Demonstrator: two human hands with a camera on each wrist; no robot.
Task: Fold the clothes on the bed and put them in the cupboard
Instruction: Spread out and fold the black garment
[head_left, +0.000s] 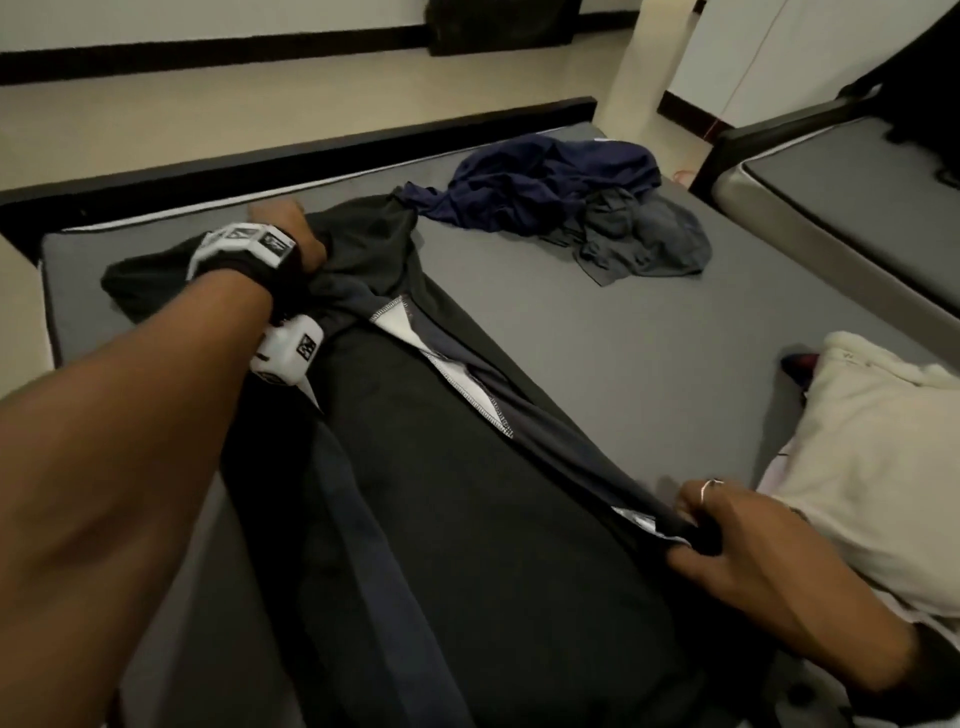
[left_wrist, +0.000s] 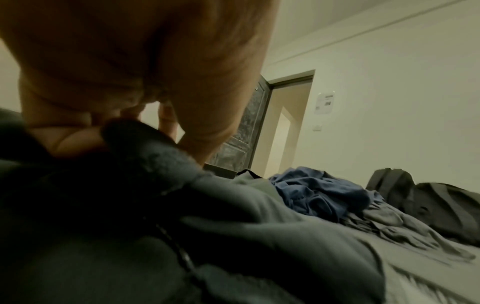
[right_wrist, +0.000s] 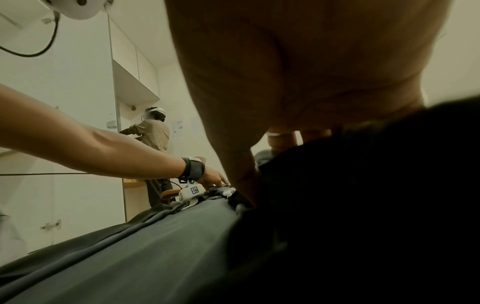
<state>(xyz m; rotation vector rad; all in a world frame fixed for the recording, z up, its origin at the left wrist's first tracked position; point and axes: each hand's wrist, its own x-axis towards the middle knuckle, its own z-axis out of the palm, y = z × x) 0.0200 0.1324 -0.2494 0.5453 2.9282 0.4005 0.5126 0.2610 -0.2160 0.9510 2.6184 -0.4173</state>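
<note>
Black trousers with a white inner seam lie stretched lengthwise on the grey bed. My left hand grips the far end of the trousers, fingers curled into the cloth. At the near end my right hand pinches the trousers' edge, a ring on one finger. In the right wrist view the dark cloth bunches under that hand. A crumpled navy garment and a grey garment lie in a heap further back on the bed, also seen low in the left wrist view.
A cream pillow lies at the bed's right side. A second bed stands to the right with dark bags. White cupboards line the wall, and another person stands there. An open door is beyond.
</note>
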